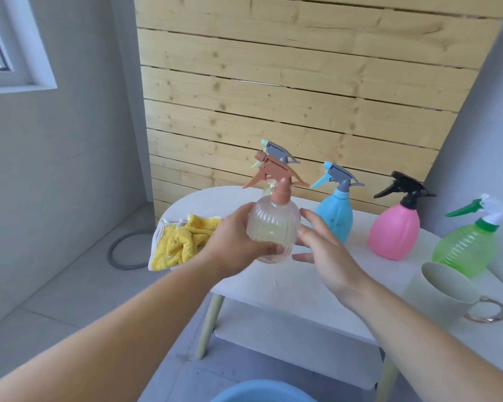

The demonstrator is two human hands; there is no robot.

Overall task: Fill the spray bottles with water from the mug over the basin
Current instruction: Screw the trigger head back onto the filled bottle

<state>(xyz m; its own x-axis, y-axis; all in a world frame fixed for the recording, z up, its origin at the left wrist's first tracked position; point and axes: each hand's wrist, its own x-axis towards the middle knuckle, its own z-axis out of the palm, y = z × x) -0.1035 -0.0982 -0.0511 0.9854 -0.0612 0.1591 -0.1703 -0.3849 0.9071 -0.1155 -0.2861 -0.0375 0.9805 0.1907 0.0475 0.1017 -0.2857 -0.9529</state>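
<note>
Progress is judged early: the capped clear spray bottle [273, 227], centre frame, is gripped by the left hand [235, 245]; the right hand [325, 250] is spread loosely just beside it. The mug [442, 288] is seen lower right, the basin [259, 394] at the bottom edge.

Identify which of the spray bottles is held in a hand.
The clear ribbed bottle with the brown trigger, gripped by the left hand; the others stand untouched on the table.

Left hand [235, 242] curled, right hand [328, 253] relaxed.

Looking like a plain home room, showing grey walls [70, 169], tiled floor [55, 300], a window [0, 39], pine planks [273, 82], a white bench [288, 280].
</note>
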